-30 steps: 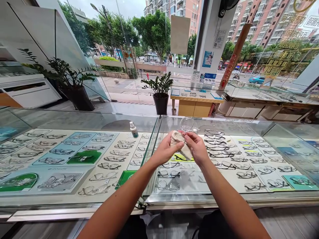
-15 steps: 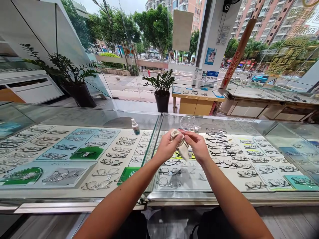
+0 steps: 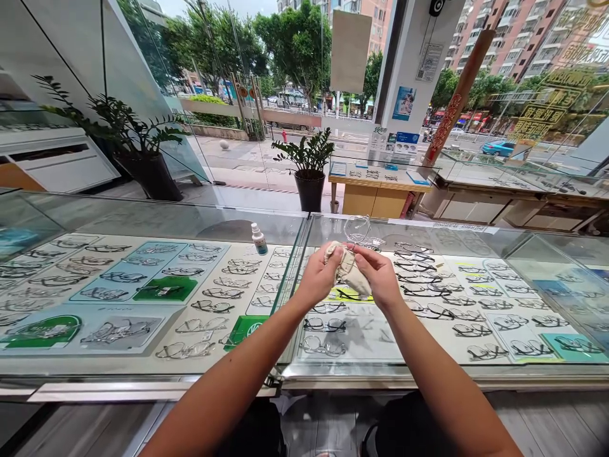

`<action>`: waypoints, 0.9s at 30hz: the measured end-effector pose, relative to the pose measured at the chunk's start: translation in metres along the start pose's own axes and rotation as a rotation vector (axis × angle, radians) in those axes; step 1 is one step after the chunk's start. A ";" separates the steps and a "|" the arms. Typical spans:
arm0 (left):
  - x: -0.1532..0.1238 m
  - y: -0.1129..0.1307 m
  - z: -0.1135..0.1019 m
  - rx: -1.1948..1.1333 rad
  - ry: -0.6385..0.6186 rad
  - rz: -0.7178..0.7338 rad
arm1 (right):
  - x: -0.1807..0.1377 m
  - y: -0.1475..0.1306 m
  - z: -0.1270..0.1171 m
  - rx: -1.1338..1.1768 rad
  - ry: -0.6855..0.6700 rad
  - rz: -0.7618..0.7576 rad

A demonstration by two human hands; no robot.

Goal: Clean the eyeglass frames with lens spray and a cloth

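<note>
My left hand [image 3: 321, 274] is closed around a crumpled cream cleaning cloth [image 3: 351, 277], thumb pressed on top. The cloth's loose end hangs between my two hands. Close beside it, my right hand [image 3: 379, 271] pinches a thin dark piece that looks like part of a pair of eyeglasses; fingers and cloth hide most of it. Both hands are over the glass display counter [image 3: 428, 373]. Just beyond them, clear round-rimmed glasses [image 3: 358, 226] show at the counter's far side. A small white spray bottle [image 3: 259, 240] stands on the glass to the left.
Rows of eyeglass frames [image 3: 423, 292] lie under the glass on both sides. A green display card [image 3: 166, 289] is among them. Past the counter stand a potted plant [image 3: 309, 184] and a wooden table [image 3: 366, 202] with more frames. A large window faces the street.
The cloth has been shifted and bunched between my hands; its hanging end has swung right towards my right palm. Both hands stay close together, and the view has moved slightly.
</note>
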State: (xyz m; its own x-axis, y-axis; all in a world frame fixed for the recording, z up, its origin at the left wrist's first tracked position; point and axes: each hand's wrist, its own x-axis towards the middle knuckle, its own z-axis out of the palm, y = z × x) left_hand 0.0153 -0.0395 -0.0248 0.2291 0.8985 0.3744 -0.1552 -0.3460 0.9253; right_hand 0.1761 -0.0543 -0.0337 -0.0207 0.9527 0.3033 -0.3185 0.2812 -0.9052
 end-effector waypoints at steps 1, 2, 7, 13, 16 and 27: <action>0.001 0.001 -0.001 -0.016 -0.045 -0.016 | 0.001 0.001 -0.001 0.006 0.011 -0.005; 0.001 0.001 -0.002 -0.028 -0.085 -0.028 | 0.001 0.002 -0.002 0.010 0.019 -0.009; -0.001 -0.004 0.004 -0.024 -0.062 0.001 | 0.001 0.003 -0.003 0.006 -0.007 -0.018; 0.001 0.003 -0.002 0.033 -0.077 -0.045 | 0.001 0.002 -0.004 0.014 -0.010 -0.024; 0.001 0.008 -0.007 0.032 -0.233 -0.075 | 0.002 0.003 -0.005 0.054 0.046 0.001; 0.002 0.001 0.005 0.076 -0.055 -0.014 | 0.001 0.004 0.000 0.106 0.083 0.079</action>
State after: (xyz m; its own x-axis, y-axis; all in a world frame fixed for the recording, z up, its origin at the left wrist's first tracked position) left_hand 0.0206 -0.0394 -0.0226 0.2834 0.8880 0.3621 -0.0787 -0.3547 0.9317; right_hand 0.1748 -0.0525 -0.0366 0.0272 0.9788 0.2029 -0.4174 0.1956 -0.8875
